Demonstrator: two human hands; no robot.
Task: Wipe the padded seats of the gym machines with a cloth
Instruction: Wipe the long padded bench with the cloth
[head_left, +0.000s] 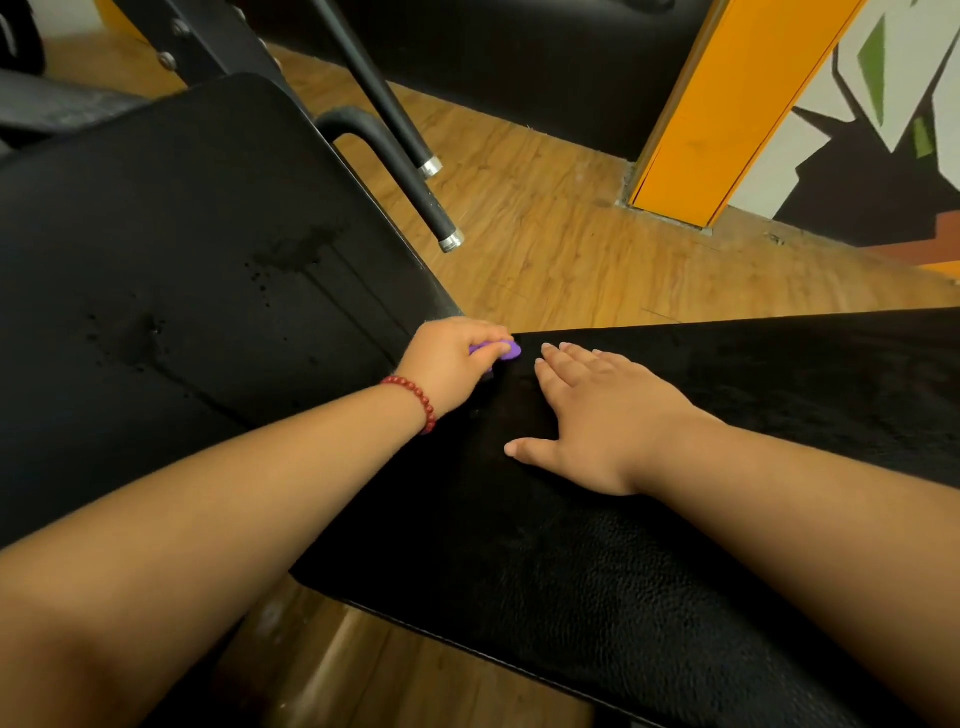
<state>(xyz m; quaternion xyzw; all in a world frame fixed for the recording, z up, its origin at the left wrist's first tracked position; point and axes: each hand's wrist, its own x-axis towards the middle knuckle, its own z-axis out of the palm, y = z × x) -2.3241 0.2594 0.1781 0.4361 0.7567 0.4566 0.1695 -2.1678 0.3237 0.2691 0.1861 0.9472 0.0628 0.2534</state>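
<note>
Down at the far corner of the black padded seat (571, 571), the left hand (452, 358) curls its fingers round a small purple cloth (506, 349). Only a bunched bit shows past the knuckles, so it is probably a cloth, though the view is too tight to be sure. It touches the seat's edge. The right hand (602, 410) lies flat on the seat just beside it, fingers straight and together, thumb spread, holding nothing. A red bead bracelet (418, 397) circles the left wrist. To the left sits a second black pad (182, 260) with dark, wet-looking marks. Two black bars (434, 208) with silver end caps hang above the wooden floor (545, 234), and an orange pillar (727, 104) stands beyond.
</note>
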